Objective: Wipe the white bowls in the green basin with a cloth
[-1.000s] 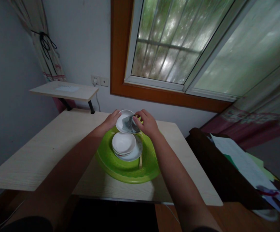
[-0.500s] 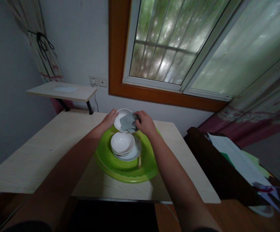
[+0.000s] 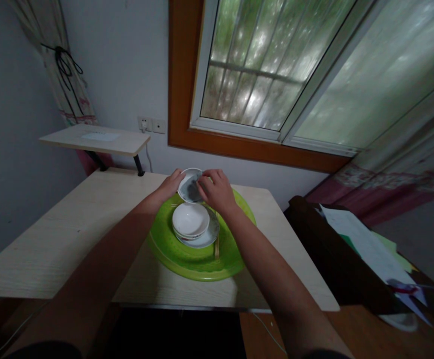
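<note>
A small white bowl (image 3: 187,174) is tilted toward me above the back of a green basin (image 3: 198,273). My left hand (image 3: 171,184) grips its left rim, fingers closed. Inside the bowl lies a grey cloth (image 3: 191,190), and my right hand (image 3: 217,188) is closed on the cloth's right side, pressing it into the bowl; the fingertips are partly hidden. Just below, in the basin, a stack of white bowls (image 3: 190,220) stands on a white plate (image 3: 210,235). Chopsticks (image 3: 217,248) lie along the plate's right side.
The basin rests on a light wooden table (image 3: 90,239). A raised shelf (image 3: 97,139) with a paper on it stands at the back left. Behind are a wall socket (image 3: 144,123) and a barred window (image 3: 258,65). To the right, papers (image 3: 366,239) lie on a dark brown surface.
My right hand has moved left with the grey cloth, from the bowl's right edge into its inside. My left hand keeps its grip on the rim.
</note>
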A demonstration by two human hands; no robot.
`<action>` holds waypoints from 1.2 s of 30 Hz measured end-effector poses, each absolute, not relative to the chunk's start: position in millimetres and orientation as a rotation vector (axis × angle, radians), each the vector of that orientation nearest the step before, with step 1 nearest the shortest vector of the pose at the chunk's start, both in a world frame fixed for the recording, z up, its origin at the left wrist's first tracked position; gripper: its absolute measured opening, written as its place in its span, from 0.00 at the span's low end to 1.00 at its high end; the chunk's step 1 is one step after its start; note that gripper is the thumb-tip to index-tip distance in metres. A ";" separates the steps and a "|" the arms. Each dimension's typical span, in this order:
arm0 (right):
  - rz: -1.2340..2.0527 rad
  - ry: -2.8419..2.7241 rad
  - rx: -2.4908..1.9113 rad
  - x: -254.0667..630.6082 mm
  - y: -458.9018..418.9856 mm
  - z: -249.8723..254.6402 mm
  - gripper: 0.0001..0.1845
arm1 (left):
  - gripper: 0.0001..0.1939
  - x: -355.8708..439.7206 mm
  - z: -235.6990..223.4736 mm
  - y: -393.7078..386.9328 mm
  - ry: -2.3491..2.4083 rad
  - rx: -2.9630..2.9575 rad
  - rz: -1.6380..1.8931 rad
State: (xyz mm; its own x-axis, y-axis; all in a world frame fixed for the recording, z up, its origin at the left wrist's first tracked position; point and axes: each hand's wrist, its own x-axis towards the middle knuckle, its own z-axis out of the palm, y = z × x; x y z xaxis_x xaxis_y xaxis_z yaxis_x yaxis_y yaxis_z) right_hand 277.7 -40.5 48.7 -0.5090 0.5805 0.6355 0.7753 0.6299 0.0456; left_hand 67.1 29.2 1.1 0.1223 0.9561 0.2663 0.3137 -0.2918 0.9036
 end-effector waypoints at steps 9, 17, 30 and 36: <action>-0.355 -2.686 -0.960 266.2 -37.8 27.6 0.25 | 0.16 65.4 -5.1 38.4 1.244 1.708 1.192; -0.402 -2.589 -1.116 262.3 -41.9 19.8 0.33 | 0.18 66.3 -7.3 38.8 1.158 1.766 1.211; -0.477 -2.616 -0.979 261.5 -44.3 39.5 0.23 | 0.18 64.8 -4.4 34.2 1.214 1.838 1.165; -0.437 -2.550 -1.061 263.4 -37.9 28.0 0.28 | 0.18 65.4 -7.4 38.0 1.194 1.807 1.188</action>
